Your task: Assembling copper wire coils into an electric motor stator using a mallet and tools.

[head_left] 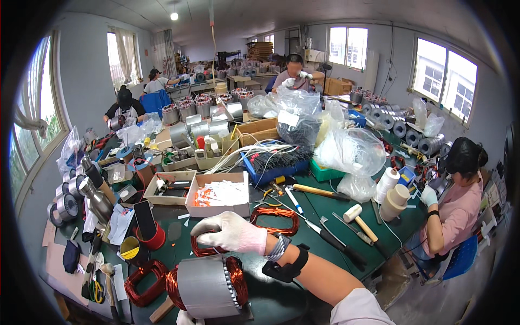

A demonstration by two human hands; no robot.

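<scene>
My right hand (226,232), in a white glove, reaches over the green tabletop with its fingers curled round a copper wire coil (205,251). Just in front of it, a grey metal stator core (208,287) lies on its side, with copper windings (236,279) bulging from its ends. Only a bit of my gloved left hand (186,318) shows, low against the stator; its fingers are mostly hidden. Another copper coil (146,283) rests left of the stator. Beyond my right wrist lies one more coil (274,221).
A white box (216,210) of paper strips stands beyond my hand. Mallets (362,222), pliers and thread cones (388,185) lie to the right. A phone (145,219) leans in a red holder at left. Co-workers sit around the table, one at the right (452,211).
</scene>
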